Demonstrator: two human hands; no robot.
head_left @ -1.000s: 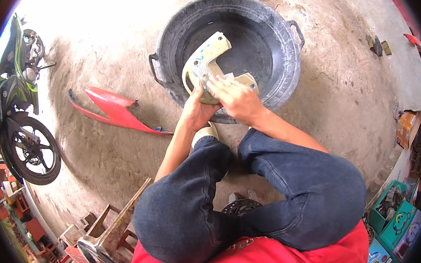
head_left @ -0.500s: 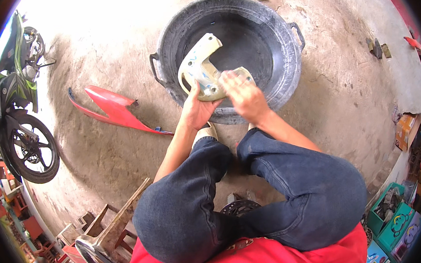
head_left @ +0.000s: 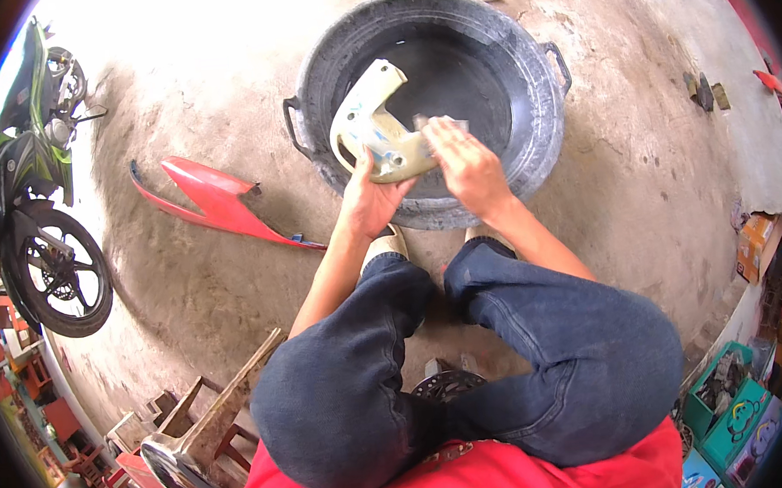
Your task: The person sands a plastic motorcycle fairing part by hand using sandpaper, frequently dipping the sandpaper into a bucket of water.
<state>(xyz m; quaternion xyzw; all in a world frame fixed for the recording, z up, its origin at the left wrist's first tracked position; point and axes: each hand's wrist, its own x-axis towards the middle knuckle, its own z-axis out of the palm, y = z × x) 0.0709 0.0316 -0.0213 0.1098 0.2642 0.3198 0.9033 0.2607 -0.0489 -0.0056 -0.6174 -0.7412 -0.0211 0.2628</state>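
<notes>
A cream, curved motorcycle handlebar cover (head_left: 369, 119) with bluish patches and several holes is held above a big black basin (head_left: 530, 98). My left hand (head_left: 373, 200) grips its near lower edge, thumb on top and fingers underneath. Over the cover's right arm, my right hand (head_left: 469, 168) presses a thin greyish sheet (head_left: 453, 123) that looks like sandpaper. Motion smears this sheet and the fingertips, so their exact contact is hard to see. Dark water seems to lie in the basin's bottom.
A red fairing panel (head_left: 211, 202) lies on the concrete floor left of the basin. Further left stands a black and green motorcycle (head_left: 35, 205). A worn wooden stool (head_left: 221, 405) is at lower left; a teal box (head_left: 734, 419) sits at lower right. My feet flank the basin's near rim.
My right hand has slid a little to the right along the cover with the greyish sheet. My left hand keeps its grip, and the cover has barely shifted.
</notes>
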